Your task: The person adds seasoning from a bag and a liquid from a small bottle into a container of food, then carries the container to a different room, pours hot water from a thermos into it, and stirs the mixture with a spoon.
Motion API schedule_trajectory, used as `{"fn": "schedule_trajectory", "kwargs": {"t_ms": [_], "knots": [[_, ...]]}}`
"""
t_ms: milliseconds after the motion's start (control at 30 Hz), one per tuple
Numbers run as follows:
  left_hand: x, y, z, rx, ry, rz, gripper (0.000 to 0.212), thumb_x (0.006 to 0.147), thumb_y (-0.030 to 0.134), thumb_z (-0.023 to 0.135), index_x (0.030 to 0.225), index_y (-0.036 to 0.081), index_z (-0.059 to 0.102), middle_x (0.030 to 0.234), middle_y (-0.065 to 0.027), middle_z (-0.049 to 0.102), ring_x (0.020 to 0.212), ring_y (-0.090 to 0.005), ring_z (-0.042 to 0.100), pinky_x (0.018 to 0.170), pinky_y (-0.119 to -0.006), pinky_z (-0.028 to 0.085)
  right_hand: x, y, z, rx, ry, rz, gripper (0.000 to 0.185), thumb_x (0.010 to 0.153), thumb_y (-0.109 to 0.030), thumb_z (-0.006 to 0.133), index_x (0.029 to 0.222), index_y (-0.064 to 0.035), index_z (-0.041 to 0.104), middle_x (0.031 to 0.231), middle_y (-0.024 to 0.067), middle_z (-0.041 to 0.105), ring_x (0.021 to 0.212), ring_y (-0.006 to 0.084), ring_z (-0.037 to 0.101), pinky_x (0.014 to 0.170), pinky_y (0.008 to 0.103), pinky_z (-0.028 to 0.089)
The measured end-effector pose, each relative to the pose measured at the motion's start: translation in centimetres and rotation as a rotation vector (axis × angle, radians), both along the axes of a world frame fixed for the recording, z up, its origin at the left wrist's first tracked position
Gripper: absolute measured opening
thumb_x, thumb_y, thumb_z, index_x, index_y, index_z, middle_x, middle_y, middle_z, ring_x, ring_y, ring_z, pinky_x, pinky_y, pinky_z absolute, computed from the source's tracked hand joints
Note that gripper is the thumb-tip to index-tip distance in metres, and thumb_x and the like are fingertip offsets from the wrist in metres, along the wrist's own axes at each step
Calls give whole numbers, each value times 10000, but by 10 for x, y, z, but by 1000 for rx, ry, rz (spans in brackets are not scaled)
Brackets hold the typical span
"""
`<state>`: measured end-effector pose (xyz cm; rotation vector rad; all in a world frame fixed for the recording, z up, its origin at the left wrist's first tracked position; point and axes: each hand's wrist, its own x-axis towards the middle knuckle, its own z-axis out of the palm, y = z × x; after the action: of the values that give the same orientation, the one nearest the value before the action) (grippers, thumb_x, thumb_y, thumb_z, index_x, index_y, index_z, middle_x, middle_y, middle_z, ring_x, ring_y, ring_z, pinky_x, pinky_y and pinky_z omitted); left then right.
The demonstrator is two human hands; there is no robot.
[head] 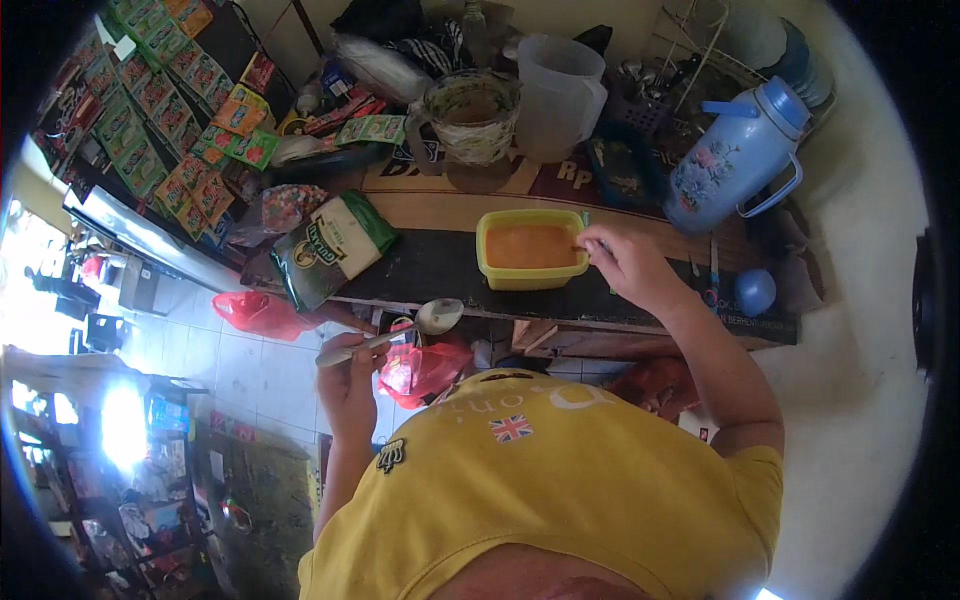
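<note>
A metal spoon [439, 316] is gripped near its handle by my left hand [351, 382], in front of the counter's edge, its bowl towards the counter. On the dark counter stands a yellow plastic container [491, 279] holding an orange liquid [532, 246]. My right hand [619, 259] is at the container's right rim, fingers pinched on a small thin thing that is mostly hidden; what it is I cannot tell. Left of the container lies a green and white sugar bag [330, 251].
A blue flowered thermos jug [724, 161], scissors [712, 281] and a blue round object [754, 291] are at the right. Behind stand two plastic pitchers [559, 97]. Drink sachets [180, 97] hang at the left. A red plastic bag [259, 315] is beside the counter.
</note>
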<state>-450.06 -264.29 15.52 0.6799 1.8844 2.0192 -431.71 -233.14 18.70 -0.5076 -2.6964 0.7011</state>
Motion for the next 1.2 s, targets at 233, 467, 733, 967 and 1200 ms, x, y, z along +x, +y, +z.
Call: {"fn": "schedule_trajectory", "kwargs": {"t_ms": [233, 467, 733, 967, 1200], "knots": [[1, -2, -2, 18, -5, 11, 189, 909, 127, 520, 1037, -6, 478, 931, -119, 594, 855, -196, 632, 726, -272, 518, -23, -3, -12, -419, 64, 29, 140, 858, -41, 529, 975, -17, 602, 895, 125, 649, 771, 239, 644, 707, 292, 508], [2, -5, -4, -26, 2, 31, 193, 909, 131, 522, 1037, -7, 479, 926, -120, 596, 851, -192, 631, 715, -272, 522, -28, 7, -13, 176, 183, 470, 238, 807, 2, 538, 1031, -61, 587, 1026, 88, 623, 910, 279, 595, 785, 356, 486], [4, -8, -6, -29, -3, 72, 197, 906, 155, 532, 1048, 25, 488, 905, -85, 596, 835, -171, 629, 712, -273, 522, -14, 11, -3, -102, 80, 36, 138, 866, -124, 517, 945, -33, 584, 859, 124, 647, 714, 270, 647, 626, 330, 512], [4, 0, -4, 9, -20, 21, 185, 905, 99, 515, 1046, -13, 477, 940, -109, 578, 847, -195, 628, 715, -274, 527, -24, 17, -30, -648, 201, -111, 156, 885, -100, 513, 961, 22, 571, 866, 109, 650, 696, 147, 650, 585, 263, 518], [1, -12, -13, 41, -48, 38, 159, 901, 76, 521, 1043, 7, 499, 945, -112, 596, 837, -179, 626, 730, -288, 516, -24, 8, -19, -912, 372, -299, 207, 886, -181, 550, 988, -4, 584, 894, 88, 639, 719, 126, 615, 617, 229, 521]]}}
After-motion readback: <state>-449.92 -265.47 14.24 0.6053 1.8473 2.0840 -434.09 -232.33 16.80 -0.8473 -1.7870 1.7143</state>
